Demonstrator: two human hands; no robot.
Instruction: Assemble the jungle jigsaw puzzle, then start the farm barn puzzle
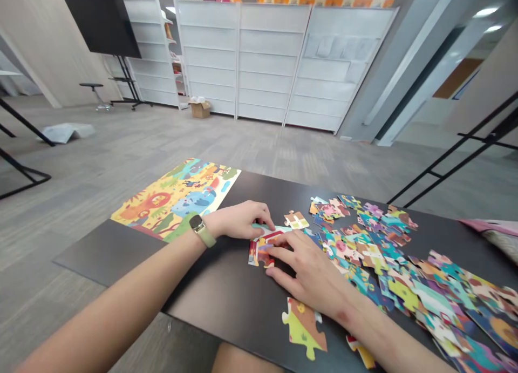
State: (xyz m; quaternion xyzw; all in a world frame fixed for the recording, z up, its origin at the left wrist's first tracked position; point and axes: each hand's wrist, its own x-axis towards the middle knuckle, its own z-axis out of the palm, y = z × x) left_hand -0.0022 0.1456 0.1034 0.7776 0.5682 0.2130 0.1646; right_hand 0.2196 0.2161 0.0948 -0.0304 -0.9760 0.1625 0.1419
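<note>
A small cluster of joined jigsaw puzzle pieces [259, 252] with red, white and purple print lies on the dark table between my hands. My left hand [245, 219], with a watch on its wrist, has thumb and fingers curled at the cluster's upper left edge. From the right, my right hand [305, 259] bends its fingers over the cluster, thumb low and fingertips on the pieces. Both palms hide part of it. Just beyond sits a loose cream and brown puzzle piece [297, 220]. A green and brown puzzle piece [304, 327] lies below my right hand.
A heap of loose puzzle pieces [399, 278] spreads over the right of the black table [218, 297]. At the left lies a colourful animal picture sheet [182, 197]. Another piece [361, 352] shows partly under my right forearm. White shelves [267, 60] stand across the floor.
</note>
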